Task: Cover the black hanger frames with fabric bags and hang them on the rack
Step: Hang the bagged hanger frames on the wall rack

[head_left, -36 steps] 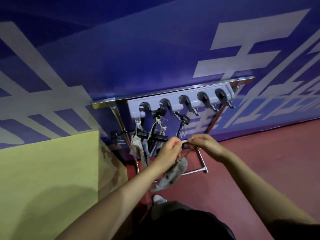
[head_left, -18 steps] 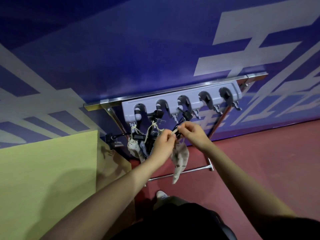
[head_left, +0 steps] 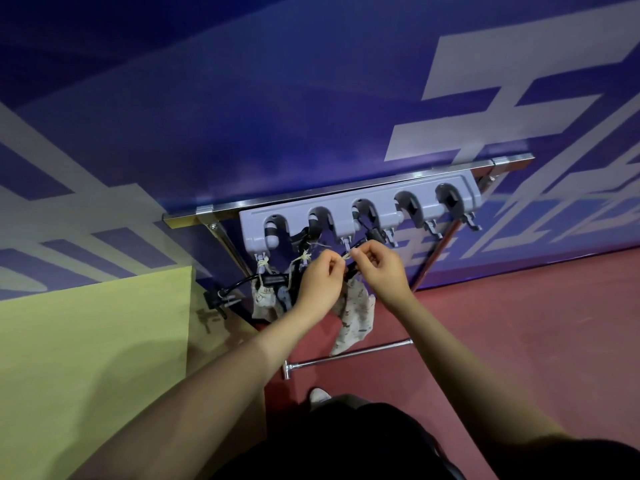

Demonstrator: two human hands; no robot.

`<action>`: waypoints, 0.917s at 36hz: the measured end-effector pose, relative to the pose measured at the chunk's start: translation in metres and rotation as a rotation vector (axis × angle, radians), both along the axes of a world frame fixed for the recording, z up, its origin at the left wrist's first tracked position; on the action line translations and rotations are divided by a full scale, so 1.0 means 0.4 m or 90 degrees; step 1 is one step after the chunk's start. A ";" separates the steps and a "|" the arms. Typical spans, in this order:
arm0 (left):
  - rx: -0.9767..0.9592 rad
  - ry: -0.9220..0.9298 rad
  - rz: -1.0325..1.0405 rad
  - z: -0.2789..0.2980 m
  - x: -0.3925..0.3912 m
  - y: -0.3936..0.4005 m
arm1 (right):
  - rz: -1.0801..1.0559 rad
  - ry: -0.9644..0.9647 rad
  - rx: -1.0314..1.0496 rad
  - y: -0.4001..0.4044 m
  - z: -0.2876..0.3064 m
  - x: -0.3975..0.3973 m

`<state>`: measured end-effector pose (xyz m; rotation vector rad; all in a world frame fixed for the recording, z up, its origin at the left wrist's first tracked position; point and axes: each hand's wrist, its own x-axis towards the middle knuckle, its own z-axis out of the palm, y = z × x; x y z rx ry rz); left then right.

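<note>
Nearest the camera: dark clothing and one pale shoe toe (head_left: 319, 395) on the red floor. Yellow-green flat panel (head_left: 93, 358) at left.

Both forearms reach up to the rack. Left hand (head_left: 320, 280) and right hand (head_left: 382, 268) meet just below the third slot. Fingers of both are curled, each pinching an end of a thin cream drawstring cord (head_left: 347, 257) between thumb and forefinger. Looks like tying or looping the cord at the small hook there; the knot itself is too small to make out.

Beneath the hands hangs the pale printed fabric bag (head_left: 356, 315), limp and creased, apparently light. Soft cloth, no stiffness of its own; the black hanger frame (head_left: 351, 273) inside is mostly hidden, only a dark bit showing at the mouth. Best held by the cord ends or the gathered neck, since the body of the bag would just slump.

To its left, two more bagged frames (head_left: 268, 296) already hang by cream ties from the first two slots.

Behind: grey plastic five-slot holder rack (head_left: 360, 211) fixed on a chromed metal stand (head_left: 349, 353). Two right slots appear vacant. Beyond, a blue wall banner with large pale characters (head_left: 502, 109).
</note>
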<state>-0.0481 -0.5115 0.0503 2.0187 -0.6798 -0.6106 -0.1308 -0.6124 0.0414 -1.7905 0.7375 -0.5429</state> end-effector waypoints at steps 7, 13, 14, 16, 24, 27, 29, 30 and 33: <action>0.067 -0.024 -0.048 -0.001 0.001 -0.020 | 0.031 0.031 -0.052 -0.017 -0.005 0.016; -0.007 0.023 -0.023 -0.058 -0.026 0.007 | 0.040 -0.020 -0.130 -0.007 -0.042 -0.016; -0.024 0.034 -0.044 -0.058 -0.025 0.006 | 0.028 -0.026 -0.128 -0.006 -0.052 -0.025; -0.002 0.053 -0.108 -0.056 -0.027 0.007 | 0.008 -0.012 -0.111 0.000 -0.069 -0.041; -0.079 0.019 -0.145 -0.042 -0.062 0.058 | 0.001 -0.056 -0.086 0.037 -0.074 -0.084; -0.157 -0.020 -0.097 -0.018 -0.061 0.065 | 0.019 -0.103 -0.107 0.039 -0.031 -0.071; -0.187 -0.077 -0.079 -0.004 -0.049 0.061 | 0.032 -0.139 -0.121 0.036 0.000 -0.055; -0.200 -0.102 -0.073 0.005 -0.043 0.058 | 0.038 -0.152 -0.127 0.034 0.012 -0.047; -0.219 -0.152 -0.041 0.025 -0.028 0.048 | 0.045 -0.170 -0.160 0.026 0.037 -0.018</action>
